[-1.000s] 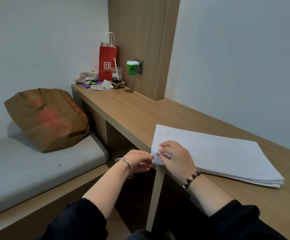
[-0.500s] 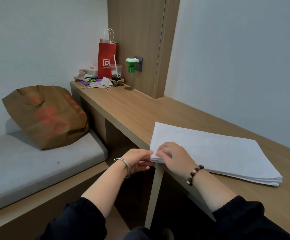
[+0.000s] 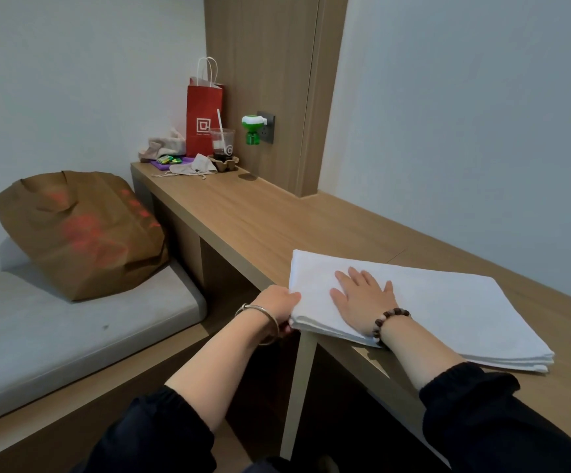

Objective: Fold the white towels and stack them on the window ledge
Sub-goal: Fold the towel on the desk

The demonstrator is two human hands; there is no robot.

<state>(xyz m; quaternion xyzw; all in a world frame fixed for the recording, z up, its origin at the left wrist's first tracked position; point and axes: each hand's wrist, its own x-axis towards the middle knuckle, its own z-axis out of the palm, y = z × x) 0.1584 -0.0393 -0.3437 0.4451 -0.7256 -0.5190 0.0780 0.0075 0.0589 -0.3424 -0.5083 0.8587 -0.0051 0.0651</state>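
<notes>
Fingers (image 3: 343,280) of the right hand (image 3: 362,303) spread flat on the stack of folded white towels (image 3: 454,308), steadying it on the light wooden ledge (image 3: 253,220); the left hand (image 3: 277,307) pinches its near corner, probably squaring the layers.

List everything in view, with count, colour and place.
white towels: one folded stack, white, on the ledge's near edge
ledge: one, wood-brown, along the wall
paper bag: one, red, ledge's far end
cup: one, clear, dark drink and straw, beside the red bag
cloths: two, beige, beside the red bag
plug-in: one, green, in the wood panel's socket
large bag: one, brown, on the cushion
cushion: one, grey, left of the ledge
left hand: grips the stack's near-left corner
right hand: flat on the stack
</notes>
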